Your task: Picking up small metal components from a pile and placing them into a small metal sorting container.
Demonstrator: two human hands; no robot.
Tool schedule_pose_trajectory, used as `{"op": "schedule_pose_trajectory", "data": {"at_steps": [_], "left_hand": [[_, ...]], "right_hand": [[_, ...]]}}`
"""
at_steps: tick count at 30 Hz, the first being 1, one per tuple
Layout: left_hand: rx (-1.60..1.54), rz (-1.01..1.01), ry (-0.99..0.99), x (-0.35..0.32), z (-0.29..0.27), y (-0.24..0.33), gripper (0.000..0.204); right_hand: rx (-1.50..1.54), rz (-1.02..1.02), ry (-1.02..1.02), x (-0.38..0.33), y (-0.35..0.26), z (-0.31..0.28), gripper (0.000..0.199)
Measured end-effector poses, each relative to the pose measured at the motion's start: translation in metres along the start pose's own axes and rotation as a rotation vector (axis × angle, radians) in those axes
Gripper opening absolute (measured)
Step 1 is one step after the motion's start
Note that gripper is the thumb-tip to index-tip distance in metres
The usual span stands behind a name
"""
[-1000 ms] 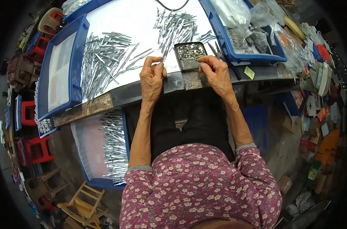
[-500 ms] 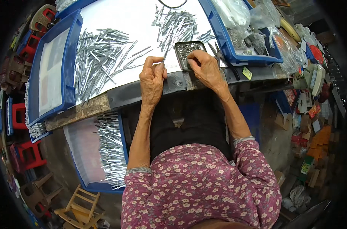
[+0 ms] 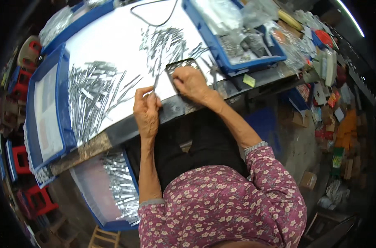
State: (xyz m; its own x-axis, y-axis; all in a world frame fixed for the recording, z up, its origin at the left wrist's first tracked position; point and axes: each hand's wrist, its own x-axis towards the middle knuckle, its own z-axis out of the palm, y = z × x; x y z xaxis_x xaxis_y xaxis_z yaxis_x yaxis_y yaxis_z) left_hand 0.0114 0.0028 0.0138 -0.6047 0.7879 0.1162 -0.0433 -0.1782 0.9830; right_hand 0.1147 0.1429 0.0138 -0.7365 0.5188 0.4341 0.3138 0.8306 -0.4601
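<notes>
Metal strip (image 3: 155, 82) pinched upright in our left hand (image 3: 146, 111), frame centre; right hand (image 3: 191, 82) curled over small dark tray (image 3: 180, 66), reaching for small parts.

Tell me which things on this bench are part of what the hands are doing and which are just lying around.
In use:
left hand, pinching a thin metal strip
right hand, resting on the small dark tray
metal strips on the white table

Lying about:
blue bin of bags
black cable
red stools

One head-worn fisheye looks steeply down, near, at the white worktable (image 3: 113, 41).
</notes>
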Motion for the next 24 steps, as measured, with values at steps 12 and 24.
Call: {"op": "schedule_pose_trajectory", "data": {"at_steps": [12,24], "left_hand": [[-0.022,0.032,-0.015,0.0,0.006,0.002,0.011],[-0.234,-0.121,-0.073,0.009,0.039,0.007,0.013]], "right_hand": [[-0.034,-0.024,-0.065,0.012,0.002,0.002,0.014],[0.768,0.241,0.194,-0.008,-0.017,-0.015,0.01]]}}
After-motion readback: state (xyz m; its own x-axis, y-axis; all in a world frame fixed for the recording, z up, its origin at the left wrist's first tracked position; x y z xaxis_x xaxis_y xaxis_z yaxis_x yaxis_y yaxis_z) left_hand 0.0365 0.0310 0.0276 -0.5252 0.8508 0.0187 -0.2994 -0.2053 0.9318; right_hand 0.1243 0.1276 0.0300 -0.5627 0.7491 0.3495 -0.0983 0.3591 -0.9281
